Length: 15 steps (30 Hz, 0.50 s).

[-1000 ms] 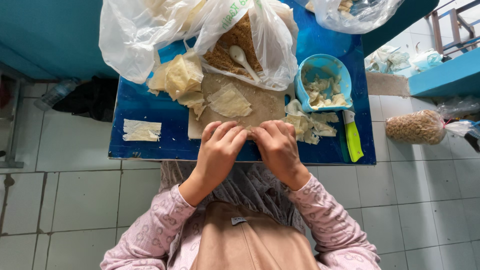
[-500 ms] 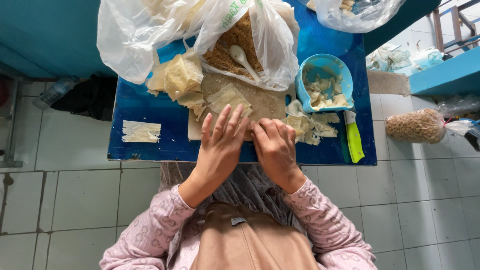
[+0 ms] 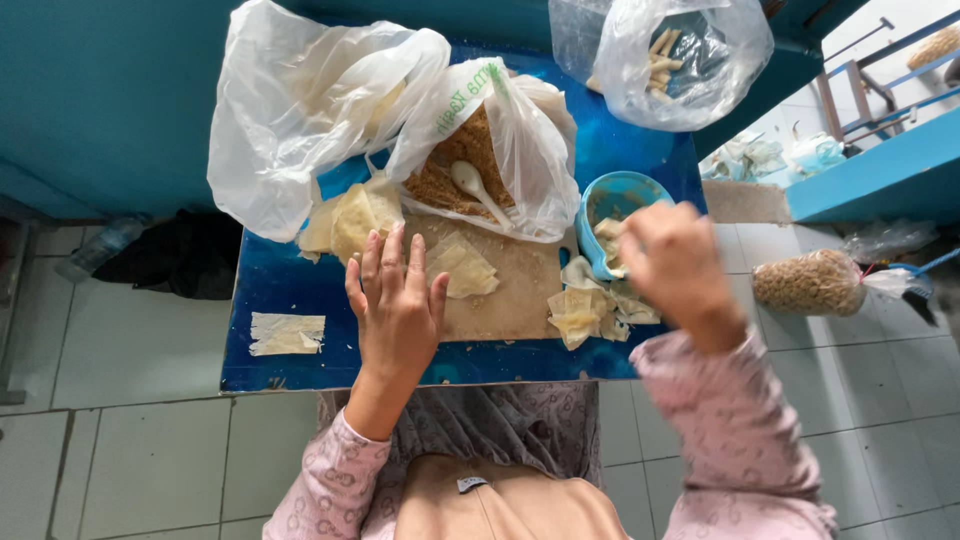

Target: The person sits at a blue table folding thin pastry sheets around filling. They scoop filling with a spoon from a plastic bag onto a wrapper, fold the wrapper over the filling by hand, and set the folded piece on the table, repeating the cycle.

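Note:
My left hand (image 3: 397,305) lies flat with fingers spread on the left part of a wooden board (image 3: 520,305), just left of a pale folded pastry sheet (image 3: 465,268). My right hand (image 3: 675,262) is raised and blurred above the table's right side, beside a blue bowl (image 3: 632,190); its fingers curl inward, and whether it holds anything is unclear. Behind the board, an open plastic bag (image 3: 520,150) holds brown crumbly filling (image 3: 445,175) with a white spoon (image 3: 475,185) in it. A stack of pastry sheets (image 3: 350,215) sits at the board's back left.
The blue table (image 3: 290,295) stands on a tiled floor. Crumpled pastry scraps (image 3: 590,308) lie right of the board, and one sheet (image 3: 287,333) at front left. A clear bag of rolled sticks (image 3: 680,55) sits at the back right. A bag of nuts (image 3: 810,282) lies on the floor.
My right hand has lifted off the board and swung up to the right, towards the blue bowl. My left hand has opened flat and stays on the board.

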Each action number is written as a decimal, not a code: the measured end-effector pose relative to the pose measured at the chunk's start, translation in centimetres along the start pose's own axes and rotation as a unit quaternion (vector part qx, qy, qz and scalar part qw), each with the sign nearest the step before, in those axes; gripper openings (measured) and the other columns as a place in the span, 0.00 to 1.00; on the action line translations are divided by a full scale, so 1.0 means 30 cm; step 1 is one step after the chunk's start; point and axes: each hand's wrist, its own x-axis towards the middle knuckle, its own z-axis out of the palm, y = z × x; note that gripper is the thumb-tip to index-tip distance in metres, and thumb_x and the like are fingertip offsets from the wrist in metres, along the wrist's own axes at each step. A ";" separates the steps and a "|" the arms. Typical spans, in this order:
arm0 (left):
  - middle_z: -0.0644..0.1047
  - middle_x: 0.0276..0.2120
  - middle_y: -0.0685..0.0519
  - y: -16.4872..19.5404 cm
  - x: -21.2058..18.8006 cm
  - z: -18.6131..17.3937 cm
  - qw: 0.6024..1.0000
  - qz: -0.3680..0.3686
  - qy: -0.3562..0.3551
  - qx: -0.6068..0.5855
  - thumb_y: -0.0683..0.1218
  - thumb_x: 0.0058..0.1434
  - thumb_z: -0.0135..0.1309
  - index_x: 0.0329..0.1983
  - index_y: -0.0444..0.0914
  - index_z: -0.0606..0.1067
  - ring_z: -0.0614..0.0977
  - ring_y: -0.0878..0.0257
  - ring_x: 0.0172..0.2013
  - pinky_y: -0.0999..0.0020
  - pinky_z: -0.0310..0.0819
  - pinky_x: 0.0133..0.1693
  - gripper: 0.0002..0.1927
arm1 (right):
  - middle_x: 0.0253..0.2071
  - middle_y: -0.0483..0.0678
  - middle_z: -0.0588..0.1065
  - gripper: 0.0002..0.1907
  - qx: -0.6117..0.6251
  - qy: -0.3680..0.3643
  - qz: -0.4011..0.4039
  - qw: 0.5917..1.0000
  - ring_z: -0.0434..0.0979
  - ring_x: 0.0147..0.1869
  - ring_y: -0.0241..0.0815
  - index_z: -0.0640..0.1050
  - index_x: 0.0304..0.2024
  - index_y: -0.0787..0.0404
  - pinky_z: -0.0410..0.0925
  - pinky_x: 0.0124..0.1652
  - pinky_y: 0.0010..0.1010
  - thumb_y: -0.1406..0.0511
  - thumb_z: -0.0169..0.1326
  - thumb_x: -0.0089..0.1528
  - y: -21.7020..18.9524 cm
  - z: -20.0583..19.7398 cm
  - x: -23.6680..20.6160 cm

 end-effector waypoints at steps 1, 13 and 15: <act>0.67 0.70 0.46 -0.001 -0.001 0.003 1.000 0.000 0.003 0.004 0.53 0.71 0.53 0.65 0.38 0.75 0.61 0.50 0.72 0.48 0.46 0.70 0.23 | 0.37 0.51 0.76 0.05 -0.175 0.021 -0.079 0.981 0.76 0.41 0.50 0.82 0.38 0.61 0.67 0.34 0.42 0.68 0.58 0.59 0.091 0.013 0.030; 0.72 0.60 0.51 -0.032 -0.002 -0.001 0.991 -0.041 0.016 -0.128 0.37 0.59 0.55 0.50 0.41 0.80 0.65 0.50 0.69 0.46 0.53 0.69 0.16 | 0.28 0.53 0.72 0.03 0.121 0.106 -0.142 0.977 0.74 0.34 0.54 0.76 0.29 0.61 0.68 0.36 0.44 0.72 0.59 0.56 -0.120 0.050 0.197; 0.72 0.60 0.50 -0.032 -0.004 0.003 0.991 -0.030 0.014 -0.127 0.37 0.59 0.55 0.50 0.41 0.81 0.65 0.50 0.69 0.45 0.53 0.69 0.16 | 0.35 0.50 0.73 0.05 0.186 0.080 -0.211 0.956 0.75 0.41 0.50 0.74 0.32 0.62 0.68 0.42 0.40 0.70 0.57 0.54 -0.316 0.045 0.156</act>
